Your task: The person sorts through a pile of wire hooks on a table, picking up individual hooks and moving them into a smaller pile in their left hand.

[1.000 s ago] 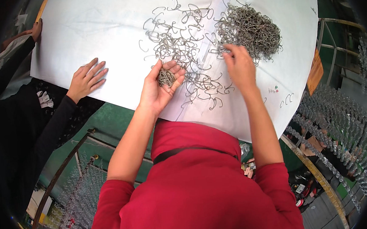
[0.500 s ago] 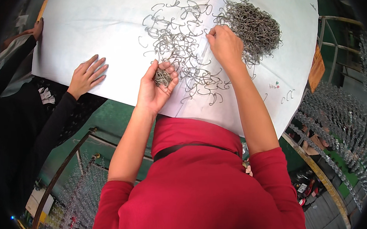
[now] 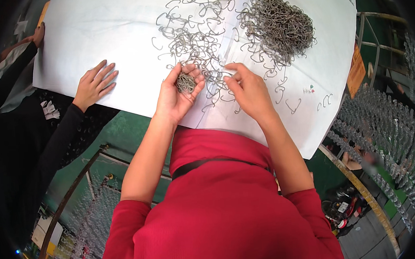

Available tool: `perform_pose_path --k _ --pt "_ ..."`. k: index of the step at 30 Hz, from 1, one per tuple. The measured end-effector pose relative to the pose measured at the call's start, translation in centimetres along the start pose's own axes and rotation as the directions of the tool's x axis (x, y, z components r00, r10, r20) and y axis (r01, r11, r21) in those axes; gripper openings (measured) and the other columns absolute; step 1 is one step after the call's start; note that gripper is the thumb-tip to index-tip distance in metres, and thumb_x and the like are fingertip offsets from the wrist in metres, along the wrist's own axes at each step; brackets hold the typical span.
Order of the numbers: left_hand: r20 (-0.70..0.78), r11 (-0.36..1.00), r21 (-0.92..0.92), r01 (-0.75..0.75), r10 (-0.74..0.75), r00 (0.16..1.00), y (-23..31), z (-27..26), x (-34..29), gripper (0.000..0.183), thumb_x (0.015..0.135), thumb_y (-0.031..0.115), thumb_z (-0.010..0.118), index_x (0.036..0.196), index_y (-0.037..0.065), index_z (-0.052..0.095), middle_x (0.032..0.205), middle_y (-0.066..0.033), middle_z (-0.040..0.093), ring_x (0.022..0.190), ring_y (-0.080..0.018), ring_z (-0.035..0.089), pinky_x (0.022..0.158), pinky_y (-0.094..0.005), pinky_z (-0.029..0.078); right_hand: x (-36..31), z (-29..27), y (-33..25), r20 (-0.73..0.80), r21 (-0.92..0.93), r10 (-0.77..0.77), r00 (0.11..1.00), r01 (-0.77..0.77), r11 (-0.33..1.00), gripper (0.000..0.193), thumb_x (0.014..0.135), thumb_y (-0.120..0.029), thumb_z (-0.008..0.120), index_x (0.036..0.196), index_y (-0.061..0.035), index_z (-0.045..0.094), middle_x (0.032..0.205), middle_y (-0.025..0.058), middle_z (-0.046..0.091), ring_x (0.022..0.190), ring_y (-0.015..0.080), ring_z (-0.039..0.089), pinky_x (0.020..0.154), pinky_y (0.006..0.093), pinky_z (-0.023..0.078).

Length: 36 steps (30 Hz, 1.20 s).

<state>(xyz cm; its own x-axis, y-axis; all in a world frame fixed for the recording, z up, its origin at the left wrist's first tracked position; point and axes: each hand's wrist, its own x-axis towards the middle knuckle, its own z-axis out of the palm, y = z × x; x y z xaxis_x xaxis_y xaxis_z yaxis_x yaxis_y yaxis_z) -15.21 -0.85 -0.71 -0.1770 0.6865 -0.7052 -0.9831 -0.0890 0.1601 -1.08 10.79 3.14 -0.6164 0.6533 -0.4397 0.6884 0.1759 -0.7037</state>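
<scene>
My left hand is cupped palm up near the front edge of the white-covered table. Its fingers curl around a bunch of small wire hooks. To its right, my right hand is over the table, thumb and forefinger apart and pointing toward the left hand. Curved wires lie just beside those fingertips; none is plainly held. Loose bent wire hooks are scattered beyond my left hand, some of them tangled together. A dense heap of grey wire hooks sits farther right.
At the left, another person's hand rests flat on the table, and a further hand grips its far-left edge. A few stray hooks lie near the right edge. Racks of hanging metal pieces stand beyond the table.
My right hand has moved from the heap's left side toward me and to the left, and its fingers have spread. The left hand stays cupped around its hooks.
</scene>
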Motion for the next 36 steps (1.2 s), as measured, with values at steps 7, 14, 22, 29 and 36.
perform_pose_path --k 7,14,22,29,36 --pt "0.142 0.990 -0.080 0.115 -0.102 0.985 1.4 -1.3 -0.1 0.035 0.094 0.034 0.044 0.068 0.011 0.041 0.064 -0.0012 0.041 0.048 -0.0080 0.036 0.033 -0.0174 0.026 1.5 0.8 1.8 -0.064 -0.158 -0.146 0.987 0.135 0.978 0.019 0.084 -0.020 0.056 0.100 -0.0112 0.062 0.082 0.0098 0.061 0.076 0.0289 0.060 0.068 0.0399 0.047" --pt "0.064 0.995 0.027 0.097 -0.098 0.993 1.2 -0.2 -1.2 0.042 0.095 0.036 0.042 0.060 0.015 0.033 0.055 0.0027 0.031 0.041 -0.0053 0.024 0.029 -0.0172 0.015 11.0 -0.4 -1.0 -0.272 -0.337 -0.299 0.915 0.201 0.920 0.012 0.082 -0.019 0.059 0.087 -0.0090 0.064 0.087 0.0096 0.059 0.076 0.0301 0.061 0.067 0.0409 0.047" --pt "0.064 0.998 0.021 0.064 -0.065 0.996 0.9 -0.6 -1.0 0.037 0.095 0.034 0.043 0.066 0.011 0.042 0.062 -0.0013 0.042 0.049 -0.0095 0.037 0.035 -0.0180 0.028 12.9 0.3 -1.5 -0.213 -0.548 -0.327 0.921 0.164 0.820 0.015 0.082 -0.017 0.055 0.088 -0.0043 0.060 0.090 0.0147 0.059 0.079 0.0337 0.061 0.071 0.0432 0.047" --pt "-0.275 0.997 0.032 -0.064 0.070 0.959 -0.4 3.5 -1.0 0.035 0.095 0.033 0.041 0.090 0.002 0.056 0.079 -0.0073 0.056 0.068 -0.0174 0.053 0.058 -0.0254 0.049 1.8 0.2 -2.7 -0.019 -0.028 -0.269 0.963 0.268 0.963 0.012 0.083 -0.019 0.056 0.086 -0.0094 0.061 0.085 0.0092 0.059 0.076 0.0280 0.059 0.069 0.0385 0.046" --pt "0.118 0.986 -0.160 0.046 -0.027 0.993 0.6 -0.9 0.2 0.030 0.095 0.032 0.042 0.080 0.007 0.051 0.069 -0.0034 0.046 0.059 -0.0129 0.043 0.047 -0.0218 0.038 -2.0 1.3 2.1 -0.080 -0.205 -0.061 0.995 0.043 0.978 0.019 0.085 -0.018 0.055 0.102 -0.0124 0.059 0.086 0.0086 0.059 0.077 0.0292 0.059 0.066 0.0394 0.046"
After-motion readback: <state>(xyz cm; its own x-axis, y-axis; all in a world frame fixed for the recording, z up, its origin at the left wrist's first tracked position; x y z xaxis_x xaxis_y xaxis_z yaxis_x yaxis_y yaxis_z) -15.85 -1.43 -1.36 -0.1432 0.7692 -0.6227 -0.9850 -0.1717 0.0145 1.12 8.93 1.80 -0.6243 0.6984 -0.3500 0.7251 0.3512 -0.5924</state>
